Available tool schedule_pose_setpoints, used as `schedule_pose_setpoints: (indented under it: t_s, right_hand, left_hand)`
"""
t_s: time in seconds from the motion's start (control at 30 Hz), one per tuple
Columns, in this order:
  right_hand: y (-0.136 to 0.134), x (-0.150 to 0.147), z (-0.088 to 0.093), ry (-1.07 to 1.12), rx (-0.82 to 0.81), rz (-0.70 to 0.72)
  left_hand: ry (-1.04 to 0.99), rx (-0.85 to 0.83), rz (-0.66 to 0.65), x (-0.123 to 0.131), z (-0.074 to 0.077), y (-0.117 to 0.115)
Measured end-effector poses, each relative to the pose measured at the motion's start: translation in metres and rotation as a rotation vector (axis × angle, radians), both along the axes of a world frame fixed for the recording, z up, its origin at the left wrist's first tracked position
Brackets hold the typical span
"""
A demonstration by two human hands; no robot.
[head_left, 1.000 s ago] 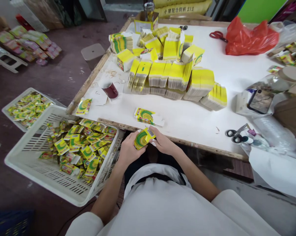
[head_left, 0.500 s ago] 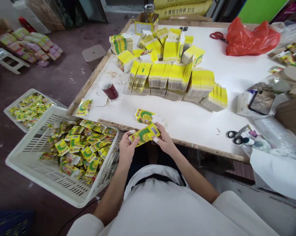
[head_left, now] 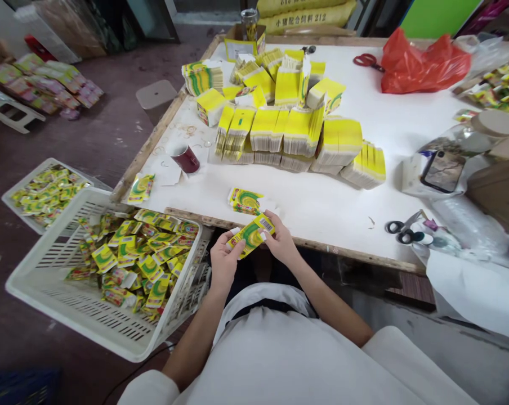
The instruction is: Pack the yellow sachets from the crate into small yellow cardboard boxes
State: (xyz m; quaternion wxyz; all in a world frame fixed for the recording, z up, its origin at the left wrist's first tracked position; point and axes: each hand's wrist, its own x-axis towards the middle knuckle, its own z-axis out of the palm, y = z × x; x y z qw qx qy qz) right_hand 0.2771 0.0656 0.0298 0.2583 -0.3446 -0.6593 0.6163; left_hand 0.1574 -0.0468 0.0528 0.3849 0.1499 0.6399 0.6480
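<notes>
Between my two hands is a flat yellow and green carton (head_left: 251,235), held at a slant over the table's front edge with its barcode end toward the right. My left hand (head_left: 226,254) pinches its left end, thumb on the upper face. Its right end is gripped by my right hand (head_left: 280,239), the thumb near the barcode. White wraps cover some of my fingertips. Just beyond, another yellow carton (head_left: 245,201) lies on the white table (head_left: 322,205). Bundled stacks of flat yellow cartons (head_left: 269,130) stand farther back.
Left of me a white plastic crate (head_left: 77,315) holds many filled packets; a smaller crate (head_left: 9,197) is behind it. On the table are a dark red cup (head_left: 187,160), scissors (head_left: 402,229), a phone (head_left: 443,171) and a red plastic bag (head_left: 423,64).
My right thumb has shifted up onto the carton's face near the barcode. My left hand has moved slightly right along with the carton's left end. The view has shifted a little.
</notes>
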Motion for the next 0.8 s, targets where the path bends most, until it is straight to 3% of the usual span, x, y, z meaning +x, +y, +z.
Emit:
schedule_pose_setpoints:
  t_s: [0.13,0.3,0.37,0.5,0.63,0.7,0.8]
  right_hand:
    - [0.015,0.008,0.007,0.124,0.056,0.239]
    - [0.013,0.006,0.006,0.051,0.225,0.166]
    - [0.013,0.008,0.008,0.062,0.210,0.191]
    - [0.017,0.016,0.012,0.165,0.065,0.393]
    - [0.010,0.013,0.006,0.160,0.052,0.337]
    - [0.005,0.007,0.001,0.151,0.044,0.334]
    - [0.012,-0.004,-0.007,0.065,0.105,0.274]
  left_hand:
    - [-0.105,0.033,0.005,-0.001,0.000,0.001]
    - [-0.066,0.051,0.018,0.003,0.003,-0.001]
    - [-0.077,0.050,0.014,0.003,0.003,-0.002]
    - [-0.135,0.044,-0.011,0.003,0.004,0.000]
    - [-0.118,0.025,-0.006,0.002,0.002,0.003]
    - [-0.055,-0.013,0.002,-0.012,-0.002,-0.005]
    - [0.262,-0.104,0.100,-0.063,-0.007,-0.041]
